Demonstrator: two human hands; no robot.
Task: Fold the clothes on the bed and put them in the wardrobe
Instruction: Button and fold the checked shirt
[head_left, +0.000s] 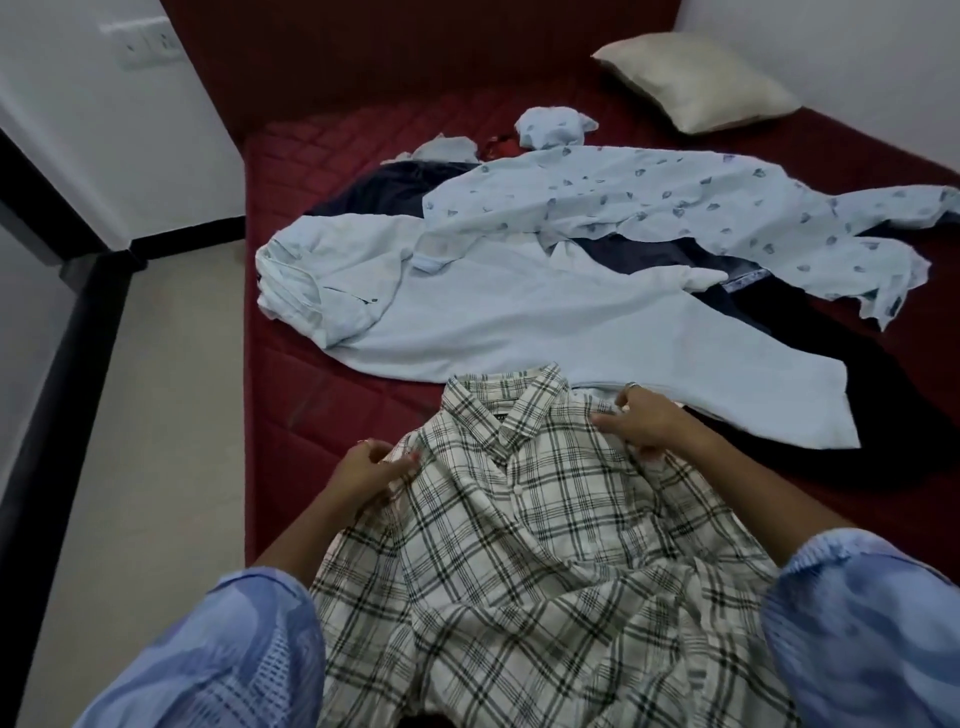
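A white shirt with dark checks (524, 545) lies collar-up at the near edge of the dark red bed (322, 395). My left hand (369, 467) pinches its left shoulder, and my right hand (649, 423) pinches its right shoulder beside the collar. Behind it a plain pale blue shirt (519, 322) is spread out. Further back lies a pale blue shirt with a dark leaf print (649, 208), over dark navy clothes (389, 187). The wardrobe is not in view.
A cream pillow (696, 83) sits at the far right corner of the bed. Pale floor (156, 415) runs along the bed's left side, edged by a black skirting and white walls. A switch plate (140, 44) is on the left wall.
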